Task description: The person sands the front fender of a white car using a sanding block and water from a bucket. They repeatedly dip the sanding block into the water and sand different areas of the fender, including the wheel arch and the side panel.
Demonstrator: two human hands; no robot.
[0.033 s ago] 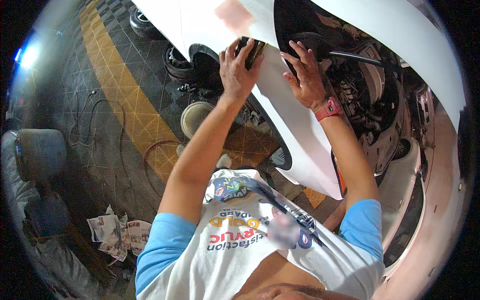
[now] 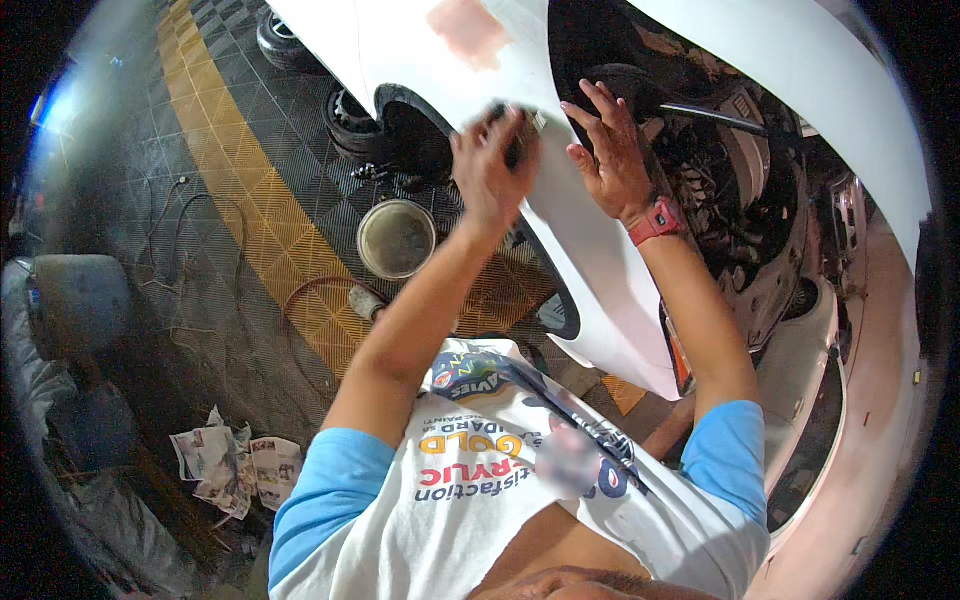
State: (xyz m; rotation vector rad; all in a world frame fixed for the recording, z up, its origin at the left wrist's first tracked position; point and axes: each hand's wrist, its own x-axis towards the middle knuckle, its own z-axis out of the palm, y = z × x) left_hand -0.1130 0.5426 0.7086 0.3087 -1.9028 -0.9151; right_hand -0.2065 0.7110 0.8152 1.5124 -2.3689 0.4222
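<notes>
- Newspaper [image 2: 215,465], crumpled on the floor, well to the left of both hands and nearer the body.
- Cable [image 2: 244,240], looped over the floor tiles left of the left hand.
- Round bucket [image 2: 398,276], just left of the left forearm, below the left hand.
- Pinkish patch [image 2: 470,33] on the white bodywork, beyond the left hand.
- Left hand [image 2: 490,175], blurred, fingers curled around a dark block [image 2: 516,152] — both over the white fender [image 2: 610,270], to the left of the right hand.
- Right hand [image 2: 612,155], wide, fingers spread, by the fender's inner edge; whether it touches the panel, I cannot tell.
- Red wristwatch [image 2: 658,220], just below the right hand.
- Engine bay [image 2: 740,220], beside the right hand on its right — a hood prop [image 2: 715,118] crosses there.
- Raised white hood [image 2: 820,95], farther right of the right hand.
</notes>
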